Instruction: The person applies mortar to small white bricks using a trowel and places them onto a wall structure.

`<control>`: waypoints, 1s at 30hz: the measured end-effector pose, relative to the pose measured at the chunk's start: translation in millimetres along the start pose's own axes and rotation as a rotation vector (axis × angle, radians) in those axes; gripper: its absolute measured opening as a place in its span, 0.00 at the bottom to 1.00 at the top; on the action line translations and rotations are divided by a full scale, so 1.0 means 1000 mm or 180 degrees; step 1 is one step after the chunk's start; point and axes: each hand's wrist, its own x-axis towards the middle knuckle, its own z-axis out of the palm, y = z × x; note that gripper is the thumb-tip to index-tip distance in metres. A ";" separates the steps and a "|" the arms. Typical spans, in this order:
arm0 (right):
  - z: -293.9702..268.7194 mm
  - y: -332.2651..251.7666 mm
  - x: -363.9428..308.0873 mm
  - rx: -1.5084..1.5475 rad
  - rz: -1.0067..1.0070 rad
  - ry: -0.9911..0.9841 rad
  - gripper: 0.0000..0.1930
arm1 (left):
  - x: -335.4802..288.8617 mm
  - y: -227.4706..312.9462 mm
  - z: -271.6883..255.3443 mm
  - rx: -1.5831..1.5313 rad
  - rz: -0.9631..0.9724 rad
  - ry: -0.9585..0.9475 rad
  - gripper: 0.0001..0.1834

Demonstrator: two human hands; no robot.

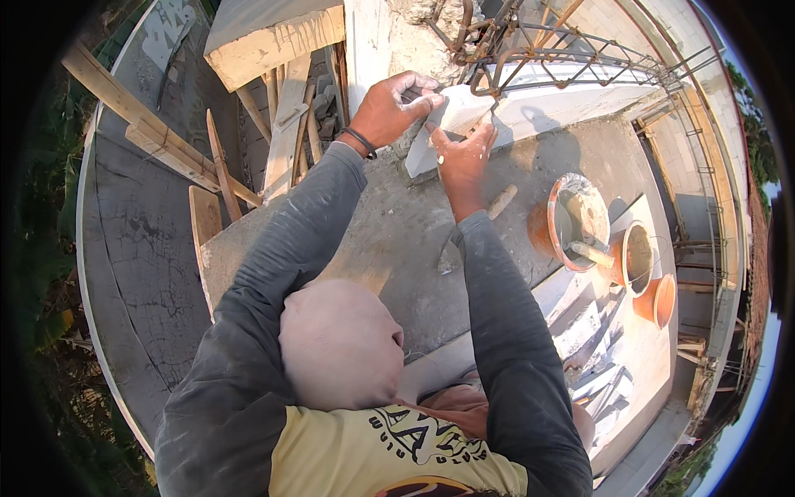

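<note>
A small white block piece [465,106] is at the end of a low white block wall [546,106], just below bent rusty rebar. My left hand [391,114], with a dark band at its wrist, pinches the piece's left edge between thumb and fingers. From the near side, my right hand [464,166] grips the same piece, its thumb and fingers spotted with pale mortar. Whether the piece touches the wall behind it is hard to see. Beside my right wrist lies a trowel [502,202], its wooden handle showing and its blade partly hidden by my forearm.
Rebar [571,60] juts over the wall. At right stand a mortar-smeared bucket [542,228] with a wooden-handled tool [593,253] and two smaller orange buckets [617,257]. Broken white pieces [590,344] lie nearer. Timber planks [287,124] edge a drop at left.
</note>
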 end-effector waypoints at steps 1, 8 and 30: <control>0.002 -0.002 0.001 0.0131 0.0150 0.0013 0.55 | -0.001 0.002 0.002 -0.0007 0.0038 -0.0038 0.21; 0.005 -0.001 0.008 0.0070 0.0138 0.0116 0.54 | 0.000 0.003 0.008 0.0230 0.0134 -0.0004 0.25; 0.003 0.021 0.009 0.0019 -0.0309 0.0134 0.48 | -0.011 -0.011 0.014 0.0429 0.0117 0.0154 0.11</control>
